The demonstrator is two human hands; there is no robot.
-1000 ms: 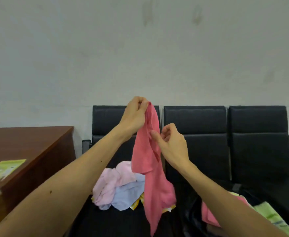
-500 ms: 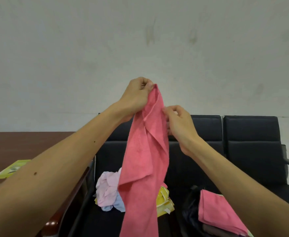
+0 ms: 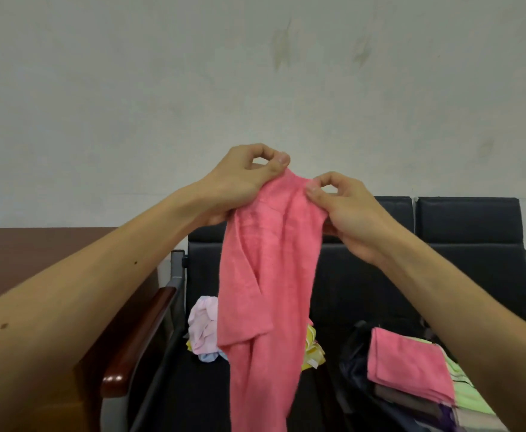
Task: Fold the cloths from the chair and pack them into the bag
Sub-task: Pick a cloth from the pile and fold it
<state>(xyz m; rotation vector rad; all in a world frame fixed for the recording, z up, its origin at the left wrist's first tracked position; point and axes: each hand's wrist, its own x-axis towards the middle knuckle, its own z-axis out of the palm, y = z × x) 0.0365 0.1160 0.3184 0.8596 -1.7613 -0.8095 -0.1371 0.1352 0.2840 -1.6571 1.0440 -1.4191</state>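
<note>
Cloth [image 3: 268, 275] in front of crumpled pile [image 3: 204, 332] on chair [image 3: 355, 291], folded stack [image 3: 408, 366] rightward.

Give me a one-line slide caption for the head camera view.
Both hands, left and right, pinch the top edge of a hanging pink cloth above black chairs.

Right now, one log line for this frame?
left hand: pinches pink cloth's top edge | right hand: same edge | cloth: hangs unfolded | pile: on chair seat | bag: folded cloths stacked
</note>
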